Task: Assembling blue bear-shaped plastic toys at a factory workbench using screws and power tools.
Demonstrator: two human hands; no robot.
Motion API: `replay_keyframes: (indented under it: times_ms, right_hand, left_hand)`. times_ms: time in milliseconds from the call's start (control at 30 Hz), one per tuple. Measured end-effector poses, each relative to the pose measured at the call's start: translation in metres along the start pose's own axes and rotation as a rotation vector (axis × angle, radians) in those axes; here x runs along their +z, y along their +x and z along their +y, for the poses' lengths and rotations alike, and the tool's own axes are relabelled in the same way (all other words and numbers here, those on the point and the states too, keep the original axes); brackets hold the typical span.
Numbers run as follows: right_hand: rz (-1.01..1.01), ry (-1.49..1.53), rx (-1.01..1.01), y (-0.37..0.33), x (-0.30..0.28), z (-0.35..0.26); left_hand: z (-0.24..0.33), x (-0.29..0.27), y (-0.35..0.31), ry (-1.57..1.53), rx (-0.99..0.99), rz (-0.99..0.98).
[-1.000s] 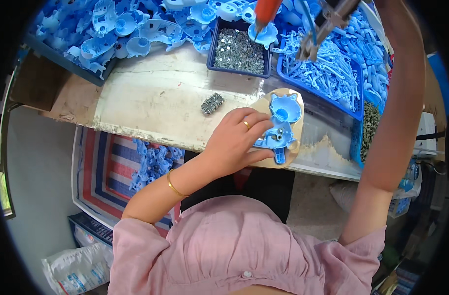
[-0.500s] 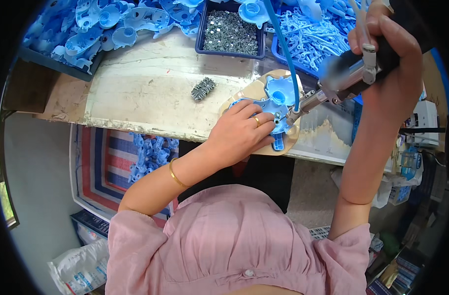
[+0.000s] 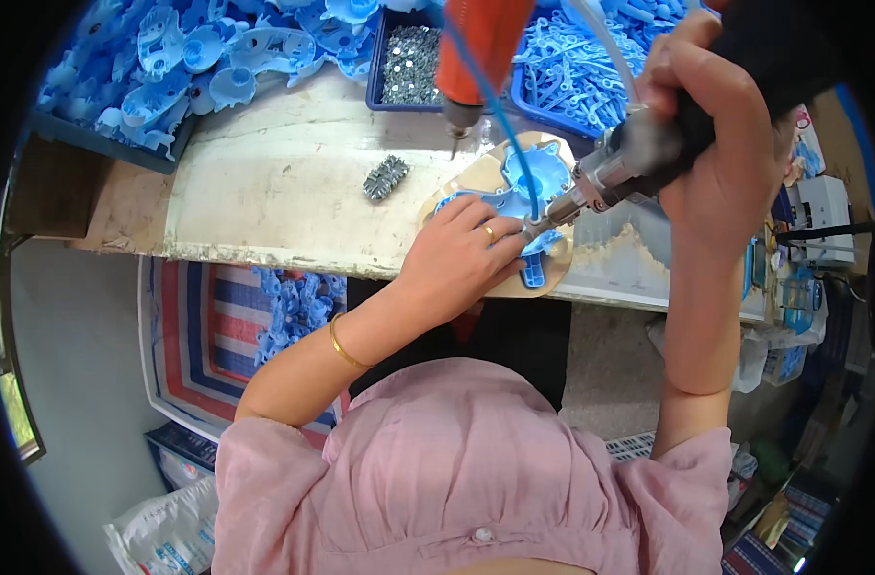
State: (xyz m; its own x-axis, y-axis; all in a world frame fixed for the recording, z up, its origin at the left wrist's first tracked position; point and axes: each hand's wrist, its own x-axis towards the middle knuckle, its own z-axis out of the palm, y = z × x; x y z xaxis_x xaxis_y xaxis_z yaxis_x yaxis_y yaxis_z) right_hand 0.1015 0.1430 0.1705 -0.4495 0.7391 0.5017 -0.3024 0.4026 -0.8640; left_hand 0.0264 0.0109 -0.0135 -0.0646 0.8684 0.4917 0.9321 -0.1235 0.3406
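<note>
My right hand (image 3: 729, 125) is wrapped round a black-bodied power screwdriver (image 3: 605, 177), held slanting down to the left. Its metal nose, with a thin blue hose joined to it, meets a light blue plastic shell part (image 3: 543, 172). That part lies on a tan, rounded holding block (image 3: 476, 177) at the table's front edge. My left hand (image 3: 461, 254), wearing a ring, bends its fingers over the part's left side and holds it. The fingertips are close beside the screwdriver's tip, which hides the exact contact point.
An orange power driver (image 3: 476, 53) hangs point down beyond the block. A small heap of screws (image 3: 386, 178) lies on the table. Behind are a dark tray (image 3: 372, 94) of small metal parts, a blue tray (image 3: 525, 96) of blue pieces and piled blue shells (image 3: 231, 86).
The screwdriver has moved down and left, its tip now at the part near my left fingers. The orange driver has come into view. My left hand stays on the part.
</note>
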Motion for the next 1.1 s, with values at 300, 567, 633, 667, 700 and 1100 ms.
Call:
replay_keyframes:
  times_ms: [300,567,633,667,700,1100]
  right_hand:
    - [-0.457,-0.042,-0.177,0.127,-0.044,-0.023]
    - [-0.387,-0.940,-0.061,0.208,-0.271,0.139]
    - [-0.286,-1.227,0.021,0.186,-0.305,0.175]
    - [-0.277,-1.389,0.039,0.180,-0.329,0.190]
    - [-0.277,-1.512,0.063,0.169,-0.335,0.200]
    - [-0.320,-1.297,0.198,0.143,-0.327,0.172]
  left_hand:
    - [0.012,-0.022,0.013,-0.037,0.058,0.034]
    - [0.006,-0.196,-0.043,-0.386,-0.328,-0.233]
    - [0.013,-0.245,-0.068,-0.066,-0.422,-0.541]
    - [0.020,-0.245,-0.077,-0.068,-0.415,-0.538]
    - [0.027,-0.244,-0.085,0.035,-0.612,-0.487]
    - [0.012,-0.154,-0.004,-0.142,-0.321,-0.408]
